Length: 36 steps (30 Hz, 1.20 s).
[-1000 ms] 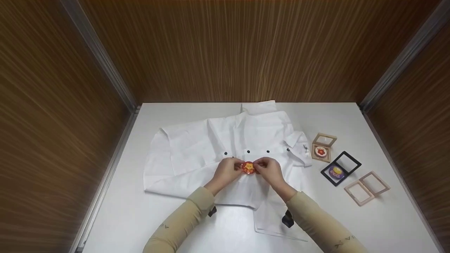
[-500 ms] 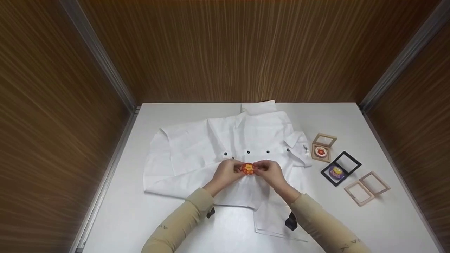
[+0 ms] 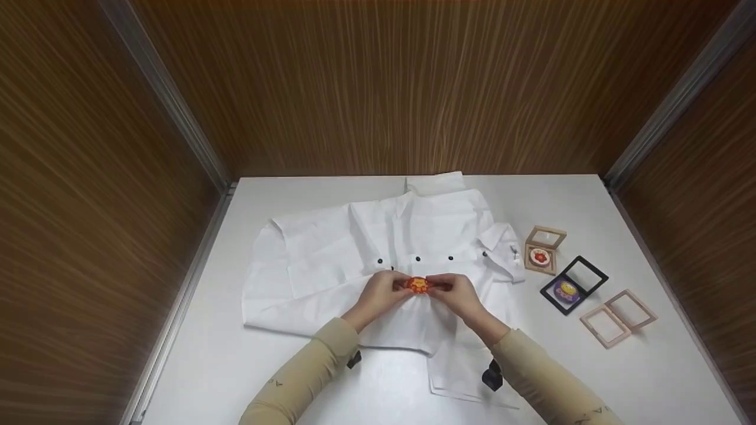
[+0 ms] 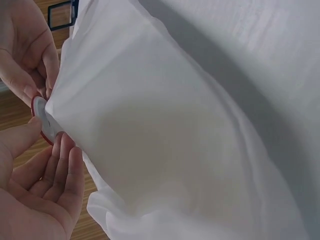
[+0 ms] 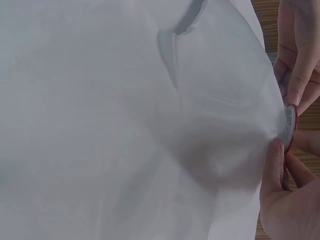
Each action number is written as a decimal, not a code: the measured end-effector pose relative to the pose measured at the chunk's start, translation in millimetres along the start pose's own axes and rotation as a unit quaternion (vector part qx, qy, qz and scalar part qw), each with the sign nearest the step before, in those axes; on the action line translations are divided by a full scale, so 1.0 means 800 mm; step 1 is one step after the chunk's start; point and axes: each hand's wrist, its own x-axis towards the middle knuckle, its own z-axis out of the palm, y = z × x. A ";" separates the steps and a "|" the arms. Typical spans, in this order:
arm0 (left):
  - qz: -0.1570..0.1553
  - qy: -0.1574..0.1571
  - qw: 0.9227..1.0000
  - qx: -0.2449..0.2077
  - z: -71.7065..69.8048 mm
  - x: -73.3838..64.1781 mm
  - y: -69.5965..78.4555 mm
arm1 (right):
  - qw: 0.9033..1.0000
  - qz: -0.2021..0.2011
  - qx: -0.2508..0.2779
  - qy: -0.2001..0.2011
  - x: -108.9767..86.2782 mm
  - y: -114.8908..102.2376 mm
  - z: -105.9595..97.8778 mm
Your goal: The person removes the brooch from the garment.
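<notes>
A round red-and-yellow pin badge (image 3: 419, 285) is held at the front of a white shirt (image 3: 443, 215), which has a row of black buttons. My left hand (image 3: 383, 293) pinches the badge's left edge, while my right hand (image 3: 459, 295) pinches the right edge. The left wrist view shows the badge's pale back (image 4: 44, 117) turned toward the cloth, with my left fingers below it. Cloth is drawn up to a peak against that back in the right wrist view, where my right hand (image 5: 287, 195) grips from below. The pin itself is hidden.
To the right on the white table (image 3: 195, 360) stand a wooden case (image 3: 540, 268) with a red-flower badge, a black case (image 3: 585, 274) with a purple-and-yellow badge, and a pink open case (image 3: 605, 327). Wood-grain panels (image 3: 378, 88) enclose the back and sides.
The badge has tipped, so its face looks flatter from above. My right hand and forearm have shifted slightly toward the right and nearer me; both hands keep hold of the badge.
</notes>
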 end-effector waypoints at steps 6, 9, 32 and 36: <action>-0.003 -0.007 1.000 0.010 -0.001 0.003 0.000 | 1.000 0.006 0.004 -0.012 0.001 0.004 0.000; -0.005 -0.009 1.000 0.015 0.000 0.004 0.000 | 1.000 0.012 0.008 -0.016 0.001 0.005 -0.003; -0.029 0.002 0.999 0.040 0.000 0.019 0.005 | 0.999 0.015 0.026 0.012 0.014 0.000 -0.009; -0.027 0.008 0.998 0.049 0.000 0.021 0.005 | 0.999 0.024 0.023 0.017 0.019 0.000 -0.009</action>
